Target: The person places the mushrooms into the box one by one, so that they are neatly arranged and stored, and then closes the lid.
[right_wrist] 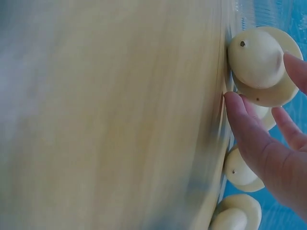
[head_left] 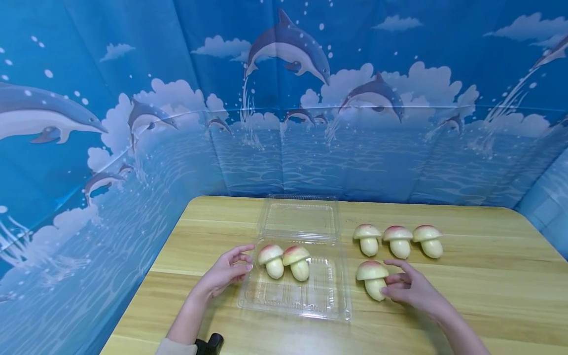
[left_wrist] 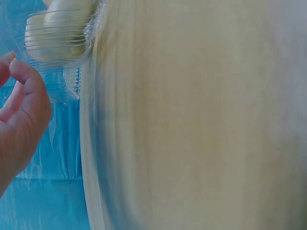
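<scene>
A clear plastic clamshell box point(head_left: 295, 301) lies on the table with its lid point(head_left: 301, 219) folded back. Inside, on the left, are two mushroom-shaped pieces point(head_left: 299, 264) with pink-tinged caps and pale stems. My left hand point(head_left: 227, 271) is at the box's left edge, fingers loosely bent and holding nothing; whether a fingertip touches the plastic I cannot tell. To the right of the box lies another mushroom-shaped piece point(head_left: 372, 276). My right hand point(head_left: 410, 288) is at its right side, thumb and fingers spread around it without a grip, as the right wrist view of this piece point(right_wrist: 256, 57) shows.
Three more mushroom-shaped pieces point(head_left: 399, 241) lie in a row behind the right hand. The wooden table point(head_left: 488, 261) has a far edge against a blue dolphin-print curtain point(head_left: 310, 158). A black object point(head_left: 212, 343) is at the left wrist.
</scene>
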### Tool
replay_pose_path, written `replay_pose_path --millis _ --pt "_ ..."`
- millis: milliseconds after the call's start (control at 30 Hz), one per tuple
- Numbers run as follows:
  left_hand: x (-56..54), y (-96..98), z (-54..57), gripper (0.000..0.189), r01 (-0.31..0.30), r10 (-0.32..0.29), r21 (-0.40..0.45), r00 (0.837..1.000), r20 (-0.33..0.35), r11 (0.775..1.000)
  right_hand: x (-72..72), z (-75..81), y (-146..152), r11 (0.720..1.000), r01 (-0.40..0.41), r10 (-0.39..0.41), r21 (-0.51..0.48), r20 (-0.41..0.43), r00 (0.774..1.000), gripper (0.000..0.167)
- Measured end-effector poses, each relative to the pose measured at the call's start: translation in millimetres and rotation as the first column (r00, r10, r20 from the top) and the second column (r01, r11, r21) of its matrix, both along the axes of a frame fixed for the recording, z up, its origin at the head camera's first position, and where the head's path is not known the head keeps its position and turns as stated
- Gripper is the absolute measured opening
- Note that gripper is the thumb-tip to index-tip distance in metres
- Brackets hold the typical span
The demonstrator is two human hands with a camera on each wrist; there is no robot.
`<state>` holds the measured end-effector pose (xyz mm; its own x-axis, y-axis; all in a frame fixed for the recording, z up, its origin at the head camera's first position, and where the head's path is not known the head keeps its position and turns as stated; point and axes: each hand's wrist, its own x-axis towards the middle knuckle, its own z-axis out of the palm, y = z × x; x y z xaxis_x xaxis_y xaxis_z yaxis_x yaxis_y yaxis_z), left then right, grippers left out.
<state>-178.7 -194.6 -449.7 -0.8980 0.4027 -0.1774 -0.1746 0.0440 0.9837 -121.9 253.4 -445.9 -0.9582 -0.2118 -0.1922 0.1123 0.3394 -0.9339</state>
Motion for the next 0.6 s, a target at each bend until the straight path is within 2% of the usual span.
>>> replay_pose_path --millis 367,600 --pt "-0.7 0.7 4.3 0.059 0.005 -0.005 -0.009 1.000 -0.005 1.000 -6.8 1.7 -8.7 1.000 0.001 -0.001 0.027 -0.024 1.000 0.074" --pt "0.3 0.5 3.0 0.059 0.005 -0.005 -0.006 1.000 0.000 1.000 -8.0 2.9 -12.9 0.999 -0.029 0.029 -0.014 0.017 0.999 0.075"
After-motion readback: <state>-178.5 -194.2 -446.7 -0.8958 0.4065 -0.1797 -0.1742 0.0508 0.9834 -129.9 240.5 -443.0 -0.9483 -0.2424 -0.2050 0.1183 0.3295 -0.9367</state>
